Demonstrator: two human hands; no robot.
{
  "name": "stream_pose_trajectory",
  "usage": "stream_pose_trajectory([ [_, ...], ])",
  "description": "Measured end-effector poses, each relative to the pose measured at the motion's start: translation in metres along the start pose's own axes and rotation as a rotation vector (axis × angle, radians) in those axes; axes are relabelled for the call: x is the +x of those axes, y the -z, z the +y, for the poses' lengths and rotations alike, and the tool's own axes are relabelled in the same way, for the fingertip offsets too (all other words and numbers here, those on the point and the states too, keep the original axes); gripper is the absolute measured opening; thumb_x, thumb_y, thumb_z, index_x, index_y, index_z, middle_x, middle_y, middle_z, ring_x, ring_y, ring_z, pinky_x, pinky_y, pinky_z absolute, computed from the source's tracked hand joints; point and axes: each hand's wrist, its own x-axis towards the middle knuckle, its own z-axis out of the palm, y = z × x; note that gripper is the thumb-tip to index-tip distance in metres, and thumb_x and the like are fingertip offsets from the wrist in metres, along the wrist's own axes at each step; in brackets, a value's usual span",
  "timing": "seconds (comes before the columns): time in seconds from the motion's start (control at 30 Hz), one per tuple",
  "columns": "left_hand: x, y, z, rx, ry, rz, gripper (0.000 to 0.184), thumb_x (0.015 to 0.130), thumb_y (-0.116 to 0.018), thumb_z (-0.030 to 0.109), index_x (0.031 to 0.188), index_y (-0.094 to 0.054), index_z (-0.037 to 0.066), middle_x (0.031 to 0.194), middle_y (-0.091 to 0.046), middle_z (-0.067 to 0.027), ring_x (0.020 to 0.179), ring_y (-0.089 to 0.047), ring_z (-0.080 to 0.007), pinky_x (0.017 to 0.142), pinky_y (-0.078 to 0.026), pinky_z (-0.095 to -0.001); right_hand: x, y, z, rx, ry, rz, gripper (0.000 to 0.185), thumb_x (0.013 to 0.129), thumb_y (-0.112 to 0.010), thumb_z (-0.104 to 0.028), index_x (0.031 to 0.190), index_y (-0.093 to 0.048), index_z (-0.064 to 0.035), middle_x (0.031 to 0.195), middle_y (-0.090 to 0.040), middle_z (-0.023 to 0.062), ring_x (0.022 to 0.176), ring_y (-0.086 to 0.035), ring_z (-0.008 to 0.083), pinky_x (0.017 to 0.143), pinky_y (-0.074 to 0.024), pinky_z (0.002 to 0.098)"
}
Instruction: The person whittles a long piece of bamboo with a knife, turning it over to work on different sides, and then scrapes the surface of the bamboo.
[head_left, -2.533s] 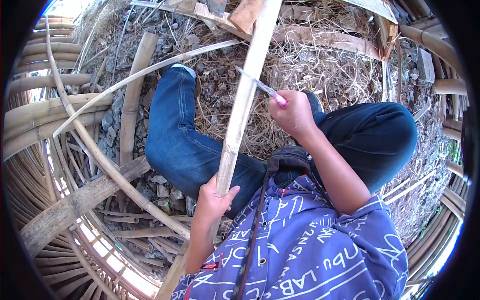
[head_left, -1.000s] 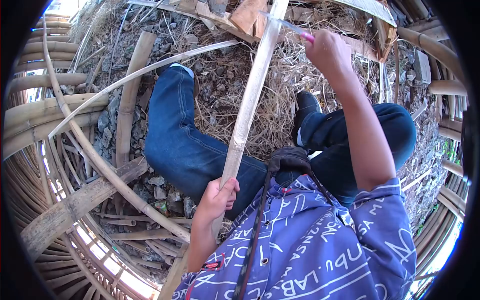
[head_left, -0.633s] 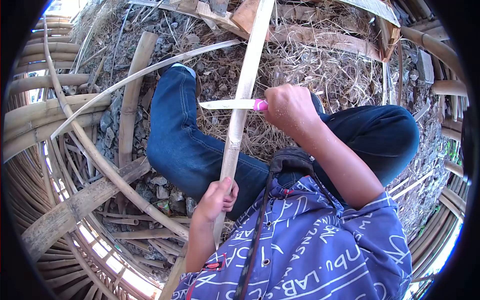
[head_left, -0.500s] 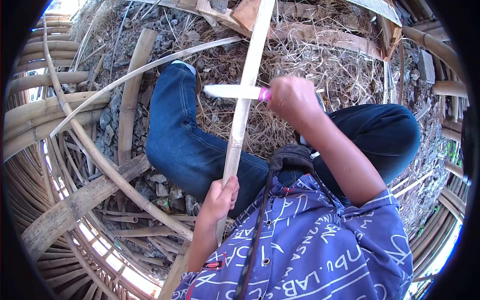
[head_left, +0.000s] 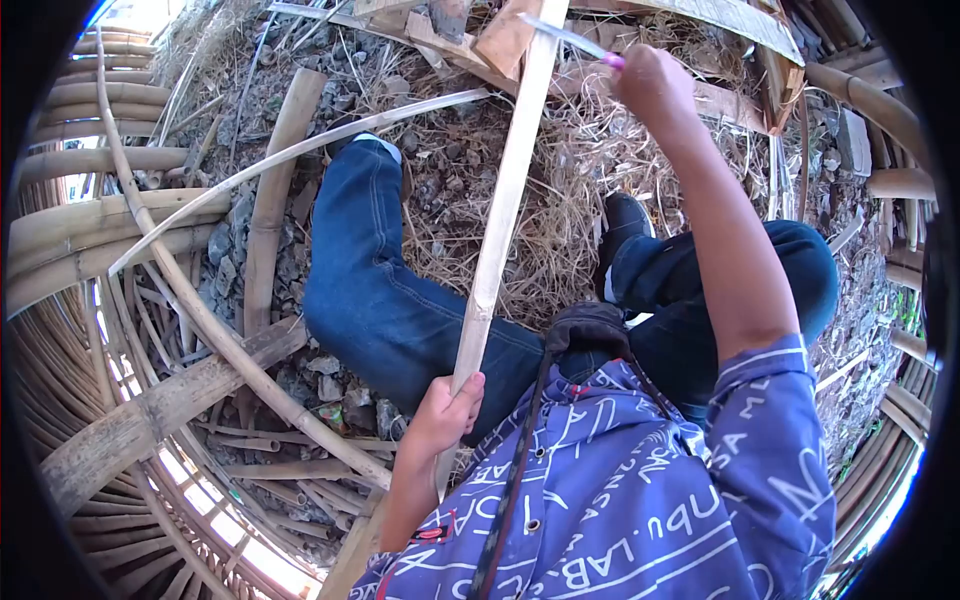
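A long pale bamboo strip (head_left: 507,195) slants from the top centre down between my legs. My left hand (head_left: 446,412) is closed round its lower part, near my shirt. Out in front, my right hand (head_left: 653,88) grips a knife (head_left: 575,40) by its pink handle. The knife's blade points left and lies across the far part of the strip; whether it touches the strip is hard to tell. Below the middle of the strip a bamboo node (head_left: 481,308) shows.
Wooden pieces (head_left: 505,42) lie under the strip's far end. A thin curved strip (head_left: 300,148) crosses my left foot. Thick bamboo poles (head_left: 150,420) lie at the left, with stacked bamboo around both sides. Dry shavings (head_left: 550,240) cover the ground between my legs.
My right hand has moved the knife forward, away from my body, from the middle of the strip to its far part. My left hand keeps its hold on the strip.
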Motion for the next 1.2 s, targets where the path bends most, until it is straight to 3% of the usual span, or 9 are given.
stream_pose_trajectory([
  [0.27, -0.015, 0.02, -0.019, -0.081, -0.01, -0.181, 0.049, 0.097, -0.038, 0.046, 0.07, -0.044, 0.006, 0.053, -0.035, 0.0028, 0.043, -0.031, -0.0048, 0.04, -0.026, -0.02, 0.01, -0.005, 0.07, -0.016, -0.266, -0.052, 0.027, 0.08, -0.058, -0.025, 0.095, -0.068, -0.0041, 0.092, -0.067, 0.0187, 0.087, -0.065, 0.0312, 0.076, -0.0503, 0.0395],
  [0.37, -0.022, 0.023, -0.012, -0.091, 0.084, -0.184, 0.062, 0.091, -0.035, 0.061, 0.07, -0.044, 0.003, 0.05, -0.033, 0.0021, 0.041, -0.033, -0.0068, 0.039, -0.03, -0.0219, 0.008, -0.03, 0.067, 0.398, -0.25, -0.038, 0.029, 0.079, -0.061, -0.028, 0.083, -0.066, 0.0004, 0.08, -0.066, 0.0179, 0.073, -0.065, 0.0285, 0.066, -0.0501, 0.0389],
  [0.5, -0.023, 0.012, -0.009, 0.032, -0.003, -0.169, 0.063, 0.086, -0.043, 0.063, 0.07, -0.047, 0.002, 0.05, -0.044, -0.003, 0.043, -0.047, -0.0125, 0.043, -0.042, -0.0267, -0.038, -0.037, 0.024, 0.934, -0.211, -0.092, 0.039, 0.081, -0.064, -0.038, 0.069, -0.06, -0.0016, 0.058, -0.054, 0.0064, 0.055, -0.051, 0.0134, 0.053, -0.0433, 0.0322],
  [0.57, -0.026, 0.018, -0.009, 0.015, 0.048, -0.2, 0.062, 0.084, -0.047, 0.063, 0.07, -0.047, 0.003, 0.051, -0.045, -0.0035, 0.043, -0.049, -0.0131, 0.043, -0.044, -0.0273, -0.058, -0.053, 0.004, 1.276, -0.256, -0.111, 0.045, 0.086, -0.058, -0.046, 0.077, -0.061, -0.0023, 0.05, -0.04, -0.0053, 0.044, -0.038, 0.0069, 0.043, -0.0303, 0.0257],
  [0.67, -0.029, 0.021, -0.009, -0.011, 0.091, -0.217, 0.059, 0.082, -0.056, 0.059, 0.069, -0.049, 0.002, 0.052, -0.047, -0.0039, 0.045, -0.051, -0.0135, 0.043, -0.045, -0.028, -0.09, -0.05, -0.006, 1.669, -0.208, -0.456, 0.051, 0.091, -0.049, -0.051, 0.097, -0.058, -0.0016, 0.052, -0.029, -0.01, 0.042, -0.025, 0.0011, 0.039, -0.0194, 0.0209],
  [0.77, -0.031, 0.019, -0.003, -0.007, 0.093, -0.172, 0.054, 0.08, -0.063, 0.053, 0.069, -0.05, 0.002, 0.053, -0.049, -0.0043, 0.044, -0.052, -0.0135, 0.042, -0.045, -0.0282, -0.103, -0.036, -0.016, 1.754, -0.023, -0.516, 0.047, 0.092, -0.049, -0.048, 0.097, -0.058, -0.002, 0.053, -0.029, -0.0099, 0.042, -0.024, 0.0017, 0.039, -0.0186, 0.0213],
  [0.93, -0.026, 0.002, 0.02, 0.014, 0.063, -0.2, 0.05, 0.079, -0.067, 0.049, 0.072, -0.05, 0.002, 0.053, -0.051, -0.0052, 0.043, -0.053, -0.014, 0.041, -0.045, -0.0275, -0.104, -0.02, -0.018, 1.58, -0.045, -0.351, 0.019, 0.085, -0.066, -0.022, 0.083, -0.059, -0.004, 0.053, -0.043, -0.0073, 0.043, -0.038, 0.0019, 0.039, -0.027, 0.0205],
  [1.03, -0.02, -0.004, 0.028, 0.048, 0.024, -0.2, 0.043, 0.08, -0.069, 0.041, 0.078, -0.051, 0.002, 0.054, -0.053, -0.0036, 0.045, -0.055, -0.0127, 0.041, -0.044, -0.0258, -0.103, -0.019, -0.01, 1.564, -0.098, -0.235, 0.018, 0.085, -0.066, -0.02, 0.079, -0.059, -0.0044, 0.052, -0.044, -0.007, 0.042, -0.038, 0.0018, 0.039, -0.0269, 0.0209],
  [1.2, -0.021, -0.007, 0.067, 0.39, -0.068, 0.195, 0.031, 0.082, -0.07, 0.027, 0.083, -0.056, -0.001, 0.06, -0.057, -0.0037, 0.051, -0.054, -0.0086, 0.049, -0.045, -0.0238, -0.1, -0.01, 0.001, 1.619, -0.064, -0.058, 0.021, 0.084, -0.067, -0.019, 0.071, -0.058, -0.0051, 0.052, -0.045, -0.006, 0.042, -0.038, 0.0024, 0.04, -0.0269, 0.0205],
])
